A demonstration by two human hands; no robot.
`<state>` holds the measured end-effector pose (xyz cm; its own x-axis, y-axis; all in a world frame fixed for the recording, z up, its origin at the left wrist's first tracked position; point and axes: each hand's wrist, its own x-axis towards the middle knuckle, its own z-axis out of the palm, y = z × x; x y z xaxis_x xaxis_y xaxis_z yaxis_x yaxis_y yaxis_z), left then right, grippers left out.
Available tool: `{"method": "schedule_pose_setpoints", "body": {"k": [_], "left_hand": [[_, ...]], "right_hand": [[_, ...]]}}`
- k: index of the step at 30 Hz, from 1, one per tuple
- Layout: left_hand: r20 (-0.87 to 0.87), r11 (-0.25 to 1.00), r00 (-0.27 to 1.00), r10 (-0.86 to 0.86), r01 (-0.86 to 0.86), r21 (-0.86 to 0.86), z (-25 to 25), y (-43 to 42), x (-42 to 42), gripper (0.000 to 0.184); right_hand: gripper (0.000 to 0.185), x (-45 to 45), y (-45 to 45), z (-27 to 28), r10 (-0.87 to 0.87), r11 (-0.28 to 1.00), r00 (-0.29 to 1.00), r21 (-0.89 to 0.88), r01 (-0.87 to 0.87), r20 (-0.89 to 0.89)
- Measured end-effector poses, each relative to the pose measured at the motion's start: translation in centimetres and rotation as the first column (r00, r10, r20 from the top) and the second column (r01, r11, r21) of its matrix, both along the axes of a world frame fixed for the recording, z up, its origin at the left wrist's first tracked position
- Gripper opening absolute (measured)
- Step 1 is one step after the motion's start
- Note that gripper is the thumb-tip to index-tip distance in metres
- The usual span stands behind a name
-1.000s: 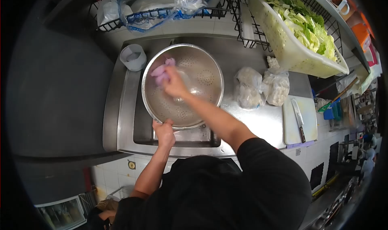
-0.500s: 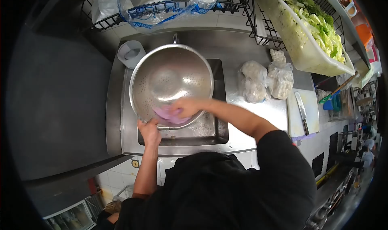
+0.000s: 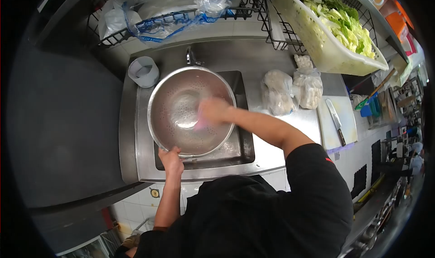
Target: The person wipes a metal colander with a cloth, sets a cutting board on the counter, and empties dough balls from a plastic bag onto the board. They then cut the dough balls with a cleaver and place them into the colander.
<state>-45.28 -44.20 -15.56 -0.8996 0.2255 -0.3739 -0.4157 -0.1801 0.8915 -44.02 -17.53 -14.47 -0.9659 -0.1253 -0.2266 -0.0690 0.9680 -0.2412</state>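
Stainless-steel colander [image 3: 174,99] is sitting over the sink basin [image 3: 238,147], its near rim lying in the left hand [image 3: 171,160], which is clamping that edge with the fingertips curling over it. Above the bowl's interior, the right hand [image 3: 215,110] is blurring, closing around a pink cloth [image 3: 199,123] that is showing below it. Beyond the wire rack [image 3: 283,43], a perforated white crate [image 3: 326,54] is holding chopped lettuce [image 3: 346,29]; left of the tap [image 3: 191,57], a white tub [image 3: 144,79] is containing something unclear. Two filled plastic bags [image 3: 277,92] are standing right of the basin, near a knife [image 3: 334,117] lying on a cutting board [image 3: 326,129]. The right forearm is crossing the colander's rim, hiding part of it
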Motion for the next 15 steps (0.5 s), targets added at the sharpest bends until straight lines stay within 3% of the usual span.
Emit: {"method": "schedule_pose_setpoints", "body": {"k": [1, 2, 4, 5, 7, 8, 11, 13, 15], "left_hand": [[-0.006, 0.997, 1.0, 0.025, -0.026, -0.078, -0.8, -0.2, 0.7, 0.049], [0.036, 0.988, 0.999, 0.002, 0.003, -0.157, -2.2, -0.3, 1.1, 0.048], [0.071, 0.993, 0.997, -0.002, 0.01, -0.117, -0.9, 0.8, 2.4, 0.047], [0.108, 0.997, 0.994, 0.002, 0.006, -0.077, -0.4, 1.3, 3.2, 0.046], [0.029, 0.993, 0.999, -0.014, 0.018, -0.115, -0.9, 1.6, 3.2, 0.047], [-0.046, 0.989, 0.999, -0.026, 0.018, -0.15, -1.3, 1.6, 2.9, 0.047], [-0.057, 0.975, 0.998, -0.016, 0.003, -0.222, -2.1, 1.3, 2.4, 0.048], [-0.073, 0.967, 0.997, 0.026, -0.044, -0.253, -3.1, 0.0, 2.6, 0.05], [-0.157, 0.931, 0.972, 0.177, -0.217, -0.293, -2.2, -0.4, 4.2, 0.055]], "right_hand": [[0.022, 0.1, 2.4, -0.6, 0.122, 0.957, 0.904, 0.291, 0.003, -0.409], [0.022, -0.2, 4.6, -0.9, 0.34, 0.834, 0.642, 0.536, 0.131, -0.687], [0.024, -1.1, 5.0, 1.7, 0.388, 0.812, 0.514, 0.547, 0.202, -0.765], [0.024, -1.2, 4.9, 3.5, 0.38, 0.812, 0.515, 0.544, 0.212, -0.768], [0.026, -1.0, 4.6, 7.3, 0.443, 0.878, 0.229, 0.471, 0.083, -0.867], [0.026, -0.1, 4.4, 8.3, 0.444, 0.878, 0.218, 0.47, 0.087, -0.869], [0.028, 3.7, 3.0, 9.4, 0.355, 0.934, 0.134, 0.346, -0.082, -0.925], [0.036, 7.9, 2.8, 8.9, -0.136, 0.981, 0.175, -0.158, -0.116, -0.975], [0.037, 12.4, 1.9, 6.2, -0.636, 0.748, 0.144, -0.652, -0.127, -0.758]]}}
